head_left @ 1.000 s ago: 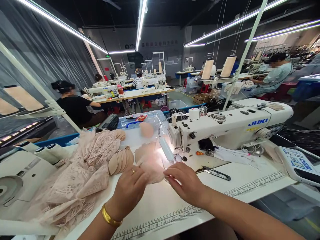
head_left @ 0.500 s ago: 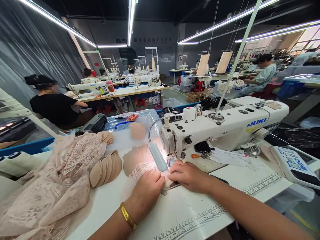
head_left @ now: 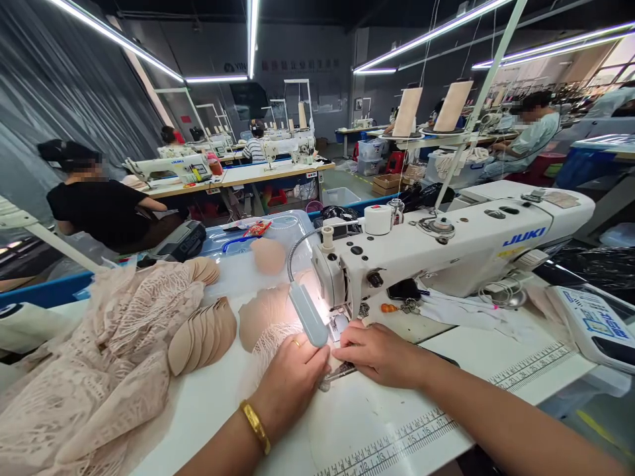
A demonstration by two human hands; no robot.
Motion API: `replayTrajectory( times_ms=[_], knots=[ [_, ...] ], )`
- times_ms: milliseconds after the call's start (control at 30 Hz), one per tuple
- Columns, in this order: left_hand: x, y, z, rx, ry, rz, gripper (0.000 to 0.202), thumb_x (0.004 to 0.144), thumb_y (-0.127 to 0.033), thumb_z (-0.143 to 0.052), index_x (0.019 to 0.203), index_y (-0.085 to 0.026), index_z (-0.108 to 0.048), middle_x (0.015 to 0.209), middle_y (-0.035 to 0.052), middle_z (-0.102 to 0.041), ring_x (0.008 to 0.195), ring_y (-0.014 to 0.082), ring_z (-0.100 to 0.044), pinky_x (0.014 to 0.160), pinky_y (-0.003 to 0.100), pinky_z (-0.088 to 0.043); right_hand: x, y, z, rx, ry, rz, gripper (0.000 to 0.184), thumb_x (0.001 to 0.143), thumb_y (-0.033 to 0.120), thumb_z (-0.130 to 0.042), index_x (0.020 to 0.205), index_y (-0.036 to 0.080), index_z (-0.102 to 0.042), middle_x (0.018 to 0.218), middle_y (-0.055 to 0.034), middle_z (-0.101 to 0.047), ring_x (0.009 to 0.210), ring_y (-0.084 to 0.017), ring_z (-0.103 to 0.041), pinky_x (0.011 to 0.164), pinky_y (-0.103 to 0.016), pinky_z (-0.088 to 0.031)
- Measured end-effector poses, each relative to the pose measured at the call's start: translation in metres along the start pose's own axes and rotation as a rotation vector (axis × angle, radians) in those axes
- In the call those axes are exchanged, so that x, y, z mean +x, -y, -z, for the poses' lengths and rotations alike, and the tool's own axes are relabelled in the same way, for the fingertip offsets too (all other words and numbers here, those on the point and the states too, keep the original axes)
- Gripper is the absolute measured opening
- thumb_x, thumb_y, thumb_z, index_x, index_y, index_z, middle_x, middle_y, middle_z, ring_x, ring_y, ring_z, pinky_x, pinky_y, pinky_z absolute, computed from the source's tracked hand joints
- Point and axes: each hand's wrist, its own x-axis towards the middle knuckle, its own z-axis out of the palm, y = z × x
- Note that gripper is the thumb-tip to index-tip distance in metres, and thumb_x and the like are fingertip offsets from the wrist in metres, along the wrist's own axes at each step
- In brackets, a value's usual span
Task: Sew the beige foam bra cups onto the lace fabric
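Observation:
A white JUKI sewing machine [head_left: 446,248] stands on the white table [head_left: 377,430]. Its small lamp [head_left: 307,314] lights the needle area. My left hand [head_left: 292,380], with a ring and a gold bangle, presses fingers down on a beige lace piece [head_left: 270,337] lying under the needle. My right hand [head_left: 380,354] lies beside it, fingers curled on the same piece just in front of the presser foot. A tool with a dark handle [head_left: 340,375] lies on the table under my right hand.
A pile of beige lace [head_left: 99,370] and a fanned stack of foam cups [head_left: 201,337] lie at the left. A control panel [head_left: 590,317] sits at the right edge. Other people sew at tables behind, one in black [head_left: 94,205] at the left.
Both hands have moved forward from the table's front to the needle area and now press the lace piece there. The view has shifted slightly.

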Motion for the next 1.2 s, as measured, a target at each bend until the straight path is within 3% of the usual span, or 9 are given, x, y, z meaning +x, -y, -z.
replayTrajectory(
  times_ms=[267, 500, 733, 1200],
  knots=[
    [0.003, 0.007, -0.002, -0.121, -0.022, 0.003, 0.023, 0.105, -0.015, -0.04, 0.099, -0.02, -0.062, 0.097, 0.006, -0.072, 0.083, 0.0213, -0.064, 0.078, 0.037, -0.051, -0.001, -0.001, -0.004, -0.044, -0.019, -0.02, 0.029, 0.093, 0.003, -0.046, 0.099, 0.023, -0.067, 0.092, -0.0032, -0.064, 0.083, -0.018, -0.053, 0.07, -0.029, -0.037],
    [0.018, 0.027, -0.011, -0.175, -0.122, -0.029, 0.022, 0.105, -0.021, -0.047, 0.106, -0.02, -0.069, 0.104, 0.0083, -0.074, 0.096, 0.0233, -0.07, 0.088, 0.039, -0.056, 0.001, -0.006, -0.005, -0.084, -0.05, -0.09, 0.033, 0.091, 0.004, -0.048, 0.108, 0.022, -0.07, 0.091, -0.0041, -0.066, 0.076, -0.019, -0.049, 0.072, -0.031, -0.039],
    [0.02, 0.037, -0.024, -0.166, -0.157, -0.01, 0.021, 0.102, -0.021, -0.05, 0.109, -0.022, -0.071, 0.114, 0.0076, -0.075, 0.105, 0.0246, -0.069, 0.1, 0.043, -0.054, 0.003, -0.005, -0.001, -0.145, -0.056, -0.147, 0.038, 0.091, 0.005, -0.046, 0.114, 0.022, -0.072, 0.086, -0.0058, -0.065, 0.075, -0.022, -0.047, 0.072, -0.033, -0.041],
    [0.025, 0.034, -0.017, -0.183, -0.105, -0.018, 0.027, 0.104, -0.023, -0.046, 0.103, -0.022, -0.073, 0.112, 0.0079, -0.076, 0.102, 0.0262, -0.069, 0.098, 0.044, -0.052, 0.002, -0.005, -0.005, -0.191, -0.065, -0.137, 0.032, 0.088, 0.004, -0.048, 0.104, 0.021, -0.071, 0.089, -0.0059, -0.067, 0.074, -0.022, -0.044, 0.069, -0.033, -0.039]
  ],
)
